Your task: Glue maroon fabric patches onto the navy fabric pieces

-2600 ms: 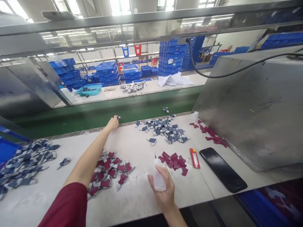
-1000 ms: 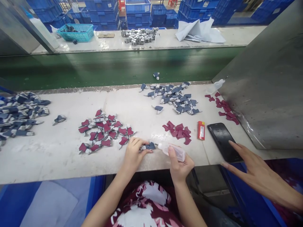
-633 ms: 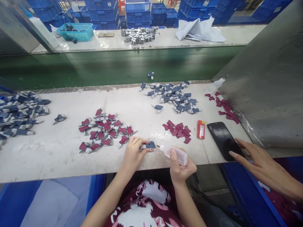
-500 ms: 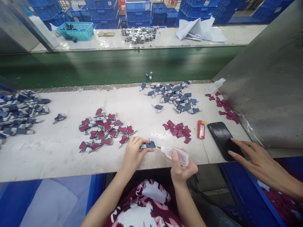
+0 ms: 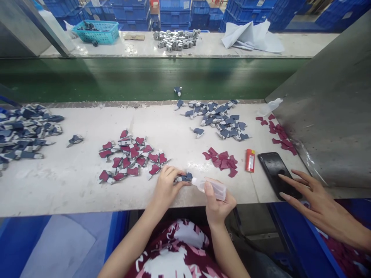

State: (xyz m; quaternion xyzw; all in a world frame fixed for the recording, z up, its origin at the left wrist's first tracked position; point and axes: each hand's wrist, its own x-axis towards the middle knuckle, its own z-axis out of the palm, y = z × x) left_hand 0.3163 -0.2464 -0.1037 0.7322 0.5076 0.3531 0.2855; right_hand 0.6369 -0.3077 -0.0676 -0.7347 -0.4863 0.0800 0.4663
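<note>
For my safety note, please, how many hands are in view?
3: left hand holding a blue piece, right hand around a bottle, another person's hand at the phone.

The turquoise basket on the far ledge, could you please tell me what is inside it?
The basket holds some small dark pieces; anything beneath them or behind its near wall is hidden.

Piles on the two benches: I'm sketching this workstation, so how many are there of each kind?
Navy-faced parts: 2 (left pile, rear right pile)
Maroon-faced parts: 1
Loose maroon pieces: 2 (pile near the lighter, pile along the metal box)
Small grey parts: 1
Total: 6 piles
</note>
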